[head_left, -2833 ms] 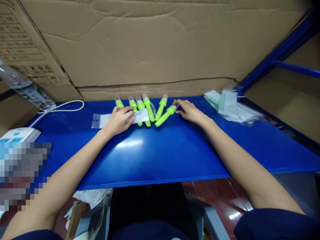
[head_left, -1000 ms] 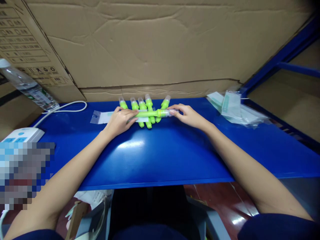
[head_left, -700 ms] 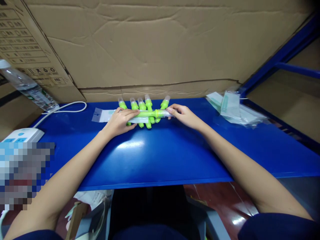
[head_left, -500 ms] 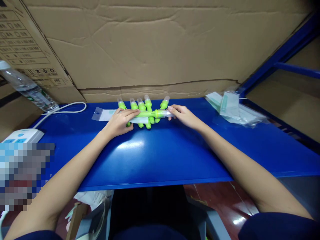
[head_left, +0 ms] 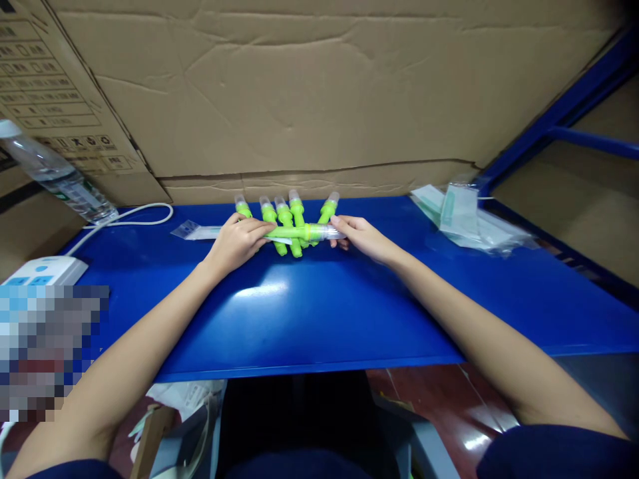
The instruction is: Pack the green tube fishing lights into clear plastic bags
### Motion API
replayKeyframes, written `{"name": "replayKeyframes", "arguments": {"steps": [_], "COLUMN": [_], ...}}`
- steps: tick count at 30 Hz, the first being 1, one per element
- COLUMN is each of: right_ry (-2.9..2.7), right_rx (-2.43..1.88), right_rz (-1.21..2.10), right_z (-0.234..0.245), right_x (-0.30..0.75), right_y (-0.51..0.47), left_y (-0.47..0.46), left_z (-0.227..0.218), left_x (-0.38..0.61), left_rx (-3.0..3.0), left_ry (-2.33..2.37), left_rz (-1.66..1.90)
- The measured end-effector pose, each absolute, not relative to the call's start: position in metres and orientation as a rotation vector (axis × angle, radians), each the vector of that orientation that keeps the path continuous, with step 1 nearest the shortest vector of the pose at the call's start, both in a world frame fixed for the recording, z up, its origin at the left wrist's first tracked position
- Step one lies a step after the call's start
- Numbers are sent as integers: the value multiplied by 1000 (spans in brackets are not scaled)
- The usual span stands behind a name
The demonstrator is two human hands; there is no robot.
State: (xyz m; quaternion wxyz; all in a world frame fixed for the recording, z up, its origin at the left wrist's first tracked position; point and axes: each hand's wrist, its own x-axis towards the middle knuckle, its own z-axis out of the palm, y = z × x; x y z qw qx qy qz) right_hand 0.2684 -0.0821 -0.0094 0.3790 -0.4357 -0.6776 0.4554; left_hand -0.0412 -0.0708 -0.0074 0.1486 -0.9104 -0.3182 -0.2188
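Landmark: row of tubes (head_left: pixel 284 214), five green ones lying side by side at the back of the blue counter (head_left: pixel 319 313), clear caps toward the cardboard (head_left: pixel 299 86).

A sixth green tube (head_left: pixel 299 232) lies crosswise over the near ends of that row. The right hand (head_left: pixel 362 236), right of the row, grips its clear cap end with the fingertips. The left hand (head_left: pixel 234 241), at the row's left end, is closed on the mouth of a clear bag (head_left: pixel 194 231), which trails left of the row.

Change: a few seconds ago this tube lay slanted at the row's right end. It is now turned sideways, its green end at the bag mouth. The bag's far end, flat half a second ago, is now raised. Judged partly inserted, not fully seated.

Stack of bags (head_left: pixel 464 213) well right of the row; bottle (head_left: pixel 54 176) and power strip (head_left: pixel 42 269) well left.
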Motion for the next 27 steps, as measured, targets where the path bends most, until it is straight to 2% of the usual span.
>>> {"name": "replayKeyframes", "arguments": {"steps": [19, 24, 27], "right_ry": [-1933, -2010, -2070], "right_rx": [-941, -907, -913], "right_rz": [1384, 1252, 1032], "right_z": [-13, -12, -11], "right_x": [266, 264, 260], "right_y": [-90, -94, -95], "left_y": [-71, -71, -72], "left_z": [-11, -12, -13], "left_x": [-39, -38, -37], "left_rx": [-2570, -2594, -2596], "left_ry": [-774, -708, -716], "left_rz": [-723, -765, -775]}}
